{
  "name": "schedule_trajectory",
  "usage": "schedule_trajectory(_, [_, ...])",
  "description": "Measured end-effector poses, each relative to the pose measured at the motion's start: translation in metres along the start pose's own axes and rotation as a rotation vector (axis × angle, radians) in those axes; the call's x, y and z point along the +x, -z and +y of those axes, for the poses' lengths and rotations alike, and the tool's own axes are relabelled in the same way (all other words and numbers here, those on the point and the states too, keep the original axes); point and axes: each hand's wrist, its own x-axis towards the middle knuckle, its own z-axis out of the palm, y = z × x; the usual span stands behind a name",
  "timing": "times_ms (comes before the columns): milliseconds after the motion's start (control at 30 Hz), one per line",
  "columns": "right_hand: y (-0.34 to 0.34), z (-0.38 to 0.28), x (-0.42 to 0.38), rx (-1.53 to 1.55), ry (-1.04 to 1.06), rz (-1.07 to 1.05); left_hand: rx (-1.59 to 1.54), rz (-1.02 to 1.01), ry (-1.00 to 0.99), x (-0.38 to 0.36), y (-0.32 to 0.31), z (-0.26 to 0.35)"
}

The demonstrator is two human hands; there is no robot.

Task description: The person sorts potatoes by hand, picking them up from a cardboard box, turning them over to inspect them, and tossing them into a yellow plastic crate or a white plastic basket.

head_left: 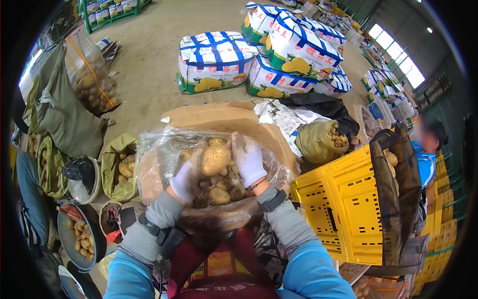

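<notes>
Both hands, left (185, 180) and right (248, 158), gloved, cup big potato (215, 159) over plastic bag (154, 154) of potatoes. Boxes (214, 60) behind: red print, unreadable.

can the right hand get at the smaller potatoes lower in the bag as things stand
Probably yes: the right hand is already inside the open plastic bag, beside the big potato, with the smaller potatoes uncovered just below.

I'm seeing bright daylight pouring in through the windows (398, 55) at upper right, glaring off the plastic bag (159, 149); fisheye edges are bending and darkening, shadows staying soft.
</notes>
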Motion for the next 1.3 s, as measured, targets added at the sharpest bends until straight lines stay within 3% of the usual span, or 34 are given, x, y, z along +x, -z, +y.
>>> schedule_trajectory(67, [-0.014, 0.004, 0.003, 0.138, 0.239, 0.157, -0.258, 0.012, 0.095, 0.000, -0.003, 0.004])
schedule_trajectory(133, [-0.015, -0.007, -0.002, 0.139, 0.367, 0.107, -0.298, 0.073, 0.136, 0.004, 0.005, -0.006])
schedule_trajectory(167, [-0.011, -0.013, -0.010, 0.071, 0.376, -0.022, -0.318, 0.103, 0.157, 0.006, 0.008, -0.009])
schedule_trajectory(267, [0.002, -0.037, -0.017, -0.234, 0.242, -0.234, -0.159, 0.217, 0.210, -0.001, -0.012, 0.003])
schedule_trajectory(333, [0.005, -0.032, -0.019, -0.375, 0.216, -0.222, -0.159, 0.107, 0.219, -0.001, -0.002, -0.003])
schedule_trajectory(467, [0.009, -0.018, -0.008, 0.016, -0.066, -0.266, -0.091, 0.013, 0.157, 0.000, -0.002, -0.003])
schedule_trajectory(533, [0.009, -0.006, -0.001, 0.321, -0.135, -0.263, 0.116, 0.067, 0.051, -0.005, -0.010, 0.002])
schedule_trajectory(633, [0.003, -0.025, -0.020, -0.085, 0.338, -0.265, 0.234, 0.080, -0.170, 0.005, -0.004, -0.007])
schedule_trajectory(700, [0.002, -0.023, -0.023, -0.208, 0.409, -0.287, 0.070, 0.058, -0.194, 0.007, 0.003, -0.014])
schedule_trajectory(767, [0.004, -0.027, -0.023, -0.340, 0.504, -0.308, -0.281, 0.020, -0.093, 0.007, 0.005, -0.015])
schedule_trajectory(867, [0.006, -0.037, -0.025, -0.207, 0.618, -0.223, 0.666, -0.083, -0.462, 0.006, 0.022, -0.015])
schedule_trajectory(933, [0.000, -0.034, -0.021, -0.081, 0.431, -0.045, 0.905, -0.030, -0.646, 0.011, 0.026, -0.017])
schedule_trajectory(1000, [-0.003, -0.024, -0.018, 0.015, 0.269, 0.068, 0.669, 0.056, -0.579, 0.015, 0.019, -0.016])
schedule_trajectory(1067, [-0.006, -0.013, -0.016, 0.095, 0.132, 0.118, -0.024, 0.163, -0.233, 0.012, -0.010, -0.004])
schedule_trajectory(1167, [-0.020, -0.013, -0.027, 0.043, 0.257, 0.088, 0.923, 0.336, -0.832, 0.042, 0.031, -0.039])
schedule_trajectory(1200, [-0.020, -0.010, -0.027, 0.045, 0.287, 0.022, 0.676, 0.380, -0.575, 0.038, 0.028, -0.033])
schedule_trajectory(1267, [-0.005, -0.037, -0.027, 0.322, -0.120, -0.163, 0.180, 0.431, -0.065, 0.025, 0.016, -0.011])
schedule_trajectory(1300, [-0.004, -0.037, -0.026, 0.419, -0.233, -0.204, 0.212, 0.448, -0.069, 0.023, 0.012, -0.008])
